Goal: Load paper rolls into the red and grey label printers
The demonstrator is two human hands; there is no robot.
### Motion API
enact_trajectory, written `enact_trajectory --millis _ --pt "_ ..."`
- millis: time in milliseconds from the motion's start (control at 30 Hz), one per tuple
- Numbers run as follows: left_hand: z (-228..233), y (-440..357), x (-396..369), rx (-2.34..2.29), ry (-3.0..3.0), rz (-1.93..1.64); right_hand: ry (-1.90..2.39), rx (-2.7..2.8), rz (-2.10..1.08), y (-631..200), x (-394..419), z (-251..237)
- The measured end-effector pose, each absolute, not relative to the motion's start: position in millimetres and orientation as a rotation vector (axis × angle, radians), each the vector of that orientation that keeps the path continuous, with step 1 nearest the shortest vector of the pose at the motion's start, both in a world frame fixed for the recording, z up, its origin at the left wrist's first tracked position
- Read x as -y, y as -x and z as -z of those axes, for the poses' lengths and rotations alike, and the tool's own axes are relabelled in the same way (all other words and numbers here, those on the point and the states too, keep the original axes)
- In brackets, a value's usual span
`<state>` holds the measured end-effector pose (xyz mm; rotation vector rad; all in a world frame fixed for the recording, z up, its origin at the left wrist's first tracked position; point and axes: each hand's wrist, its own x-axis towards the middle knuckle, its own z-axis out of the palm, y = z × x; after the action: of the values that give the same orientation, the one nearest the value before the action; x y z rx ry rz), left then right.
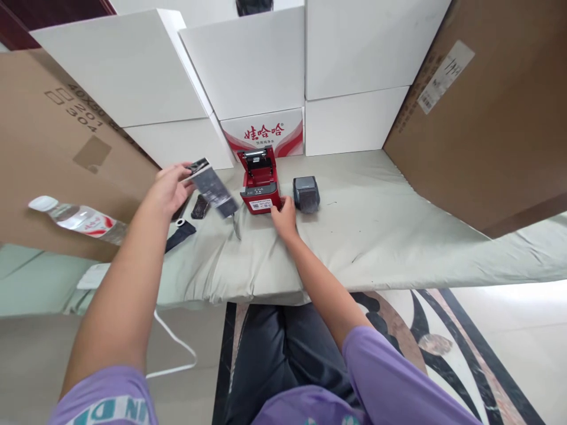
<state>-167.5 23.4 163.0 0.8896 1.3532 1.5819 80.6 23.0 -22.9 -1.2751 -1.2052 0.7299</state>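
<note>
My left hand [170,188] is closed on one end of a dark, flat, rectangular packet [215,190], blurred and tilted above the cloth. A red receipt printer [261,183] with a black front and a white label stands with its lid raised. My right hand [284,217] grips its front right corner, the fingers partly hidden. Just right of it sits a dark grey, box-shaped device [306,193]. Under and beside my left hand lie a small black object [200,206] and a dark strip [181,236] with a small white roll at its end.
White boxes [248,65] stand stacked behind the cloth-covered table [354,236], one with red lettering [263,133]. Large cardboard boxes flank it, left [53,159] and right [496,130]. A water bottle [80,219] leans at the left. A white cable [177,342] hangs below the front edge.
</note>
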Motion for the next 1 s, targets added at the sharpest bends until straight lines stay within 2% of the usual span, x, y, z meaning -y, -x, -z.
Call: enact_trajectory --millis 100,267,767,1000 --pt "-168 148 -22 -1.097 -0.632 -1.622 1.283 1.221 -0.725 -81 -22 21" --pt "-167 126 -24 -1.059 -0.452 -1.561 1.302 1.228 -0.721 -82 -21 20" --pt "-138 88 -22 -1.035 -1.025 -1.271 1.306 1.223 -0.750 -82 -21 19" --pt "-128 83 -30 -1.142 -1.124 -1.373 1.303 1.207 -0.758 -82 -19 18"
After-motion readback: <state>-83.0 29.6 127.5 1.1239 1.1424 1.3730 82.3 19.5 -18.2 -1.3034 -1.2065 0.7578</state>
